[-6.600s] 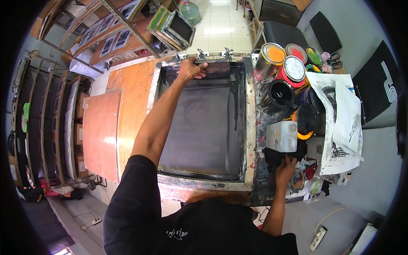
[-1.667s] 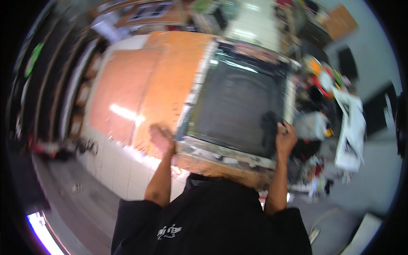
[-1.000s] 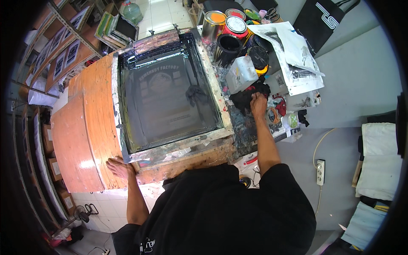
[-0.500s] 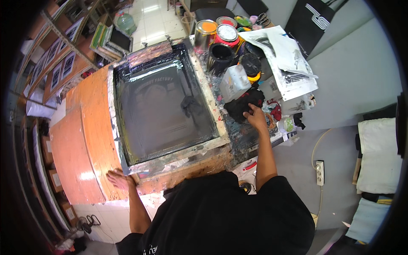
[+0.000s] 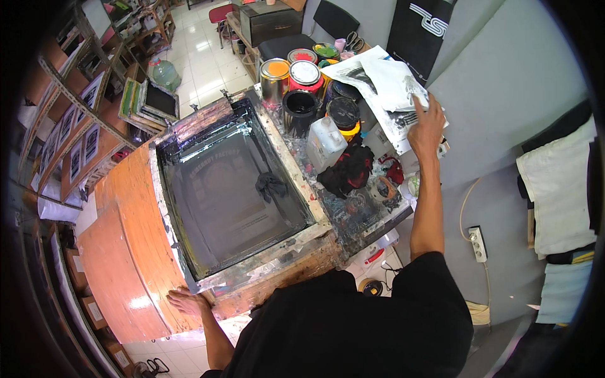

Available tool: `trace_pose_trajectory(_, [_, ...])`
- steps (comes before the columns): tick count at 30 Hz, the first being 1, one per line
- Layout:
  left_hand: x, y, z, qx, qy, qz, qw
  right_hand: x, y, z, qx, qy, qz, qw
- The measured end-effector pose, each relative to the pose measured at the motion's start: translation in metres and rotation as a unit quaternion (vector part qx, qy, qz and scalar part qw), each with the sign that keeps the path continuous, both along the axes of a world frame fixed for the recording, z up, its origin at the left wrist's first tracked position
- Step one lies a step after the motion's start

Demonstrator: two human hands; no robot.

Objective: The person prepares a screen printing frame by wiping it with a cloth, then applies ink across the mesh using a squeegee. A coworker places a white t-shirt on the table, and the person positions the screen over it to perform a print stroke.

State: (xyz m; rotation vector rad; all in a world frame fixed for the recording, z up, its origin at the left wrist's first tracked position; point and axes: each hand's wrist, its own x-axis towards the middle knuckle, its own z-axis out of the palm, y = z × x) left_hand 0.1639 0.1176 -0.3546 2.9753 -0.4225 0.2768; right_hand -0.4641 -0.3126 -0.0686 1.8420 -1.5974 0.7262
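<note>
My left hand [image 5: 188, 301] rests with its fingers stretched out on the orange wooden board [image 5: 135, 252], near the front corner of a screen printing frame [image 5: 258, 249]. Dark mesh fills that frame, and a crumpled dark rag [image 5: 271, 187] lies on it. At the right, my right hand [image 5: 426, 129] reaches over the white printed sheets [image 5: 394, 85], fingers apart at their right edge. Whether it pinches a sheet is hard to make out. A crumpled black cloth [image 5: 346, 170] with red bits lies on the stained side table, left of my right forearm.
Beyond the cloth stand a white plastic container [image 5: 326, 143], an open black can [image 5: 300, 108] and several paint cans [image 5: 275, 79]. A tape roll [image 5: 382, 188] sits near the side table's front edge. Shelves [image 5: 82, 126] line the left; a grey wall [image 5: 491, 107] borders the right.
My right hand has left the black cloth and moved up and right to the paper sheets. My left hand stays on the board. The whole view has shifted slightly.
</note>
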Motion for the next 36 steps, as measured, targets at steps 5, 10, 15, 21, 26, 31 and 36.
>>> trace_pose_trajectory(5, [-0.007,-0.007,0.008,0.022,0.017,0.004,1.0,-0.031,-0.028,-0.002,-0.054,0.025,0.003,0.998])
trace_pose_trajectory(10, [-0.007,-0.006,0.009,0.039,0.002,0.003,0.999,-0.037,-0.039,0.012,-0.14,-0.134,-0.025,0.981])
trace_pose_trajectory(15, [-0.003,-0.003,0.003,-0.003,-0.007,-0.006,1.0,-0.026,-0.041,0.036,-0.171,0.001,0.078,0.982])
trace_pose_trajectory(21, [0.034,0.007,-0.007,-0.341,0.055,0.075,0.935,-0.046,-0.038,0.025,-0.124,-0.224,0.046,0.966])
trace_pose_trajectory(26, [0.056,-0.023,0.065,-0.409,-0.147,-0.028,0.9,-0.07,-0.022,0.019,-0.091,-0.138,0.095,0.982])
trace_pose_trajectory(31, [-0.102,-0.195,0.277,-0.535,0.16,-0.304,0.772,-0.081,-0.008,0.011,-0.077,-0.204,0.063,0.974])
trace_pose_trajectory(36, [-0.304,-0.305,0.32,-0.308,0.602,-0.515,0.527,-0.065,-0.006,0.028,-0.15,-0.275,0.051,0.948])
